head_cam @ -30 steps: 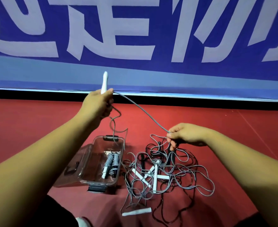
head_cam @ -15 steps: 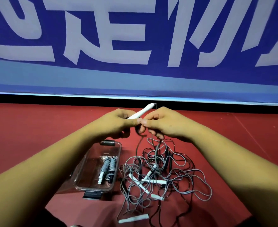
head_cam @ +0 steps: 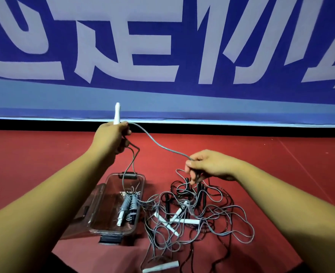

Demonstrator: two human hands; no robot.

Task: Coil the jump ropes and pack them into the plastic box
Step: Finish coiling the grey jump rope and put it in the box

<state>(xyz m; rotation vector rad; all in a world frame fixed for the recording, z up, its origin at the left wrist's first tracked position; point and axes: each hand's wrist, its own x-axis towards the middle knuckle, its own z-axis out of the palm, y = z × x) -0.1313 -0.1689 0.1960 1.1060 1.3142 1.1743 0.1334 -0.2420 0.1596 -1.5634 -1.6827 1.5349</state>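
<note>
Upright white handle (head_cam: 117,112) gripped in left hand (head_cam: 111,137); grey cord (head_cam: 162,147) runs toward 4 o'clock into right hand (head_cam: 210,166) pinch.

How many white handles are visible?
6 handles: one in the left hand, one in the box, three in the tangle, one nearest the camera. Others may be hidden.

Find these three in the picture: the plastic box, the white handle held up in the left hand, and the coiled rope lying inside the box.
plastic box (head_cam: 107,215): head view, on its bare clear floor.
white handle (head_cam: 117,113): head view, on its upper shaft.
coiled rope (head_cam: 126,203): head view, on its grey wound middle.
</note>
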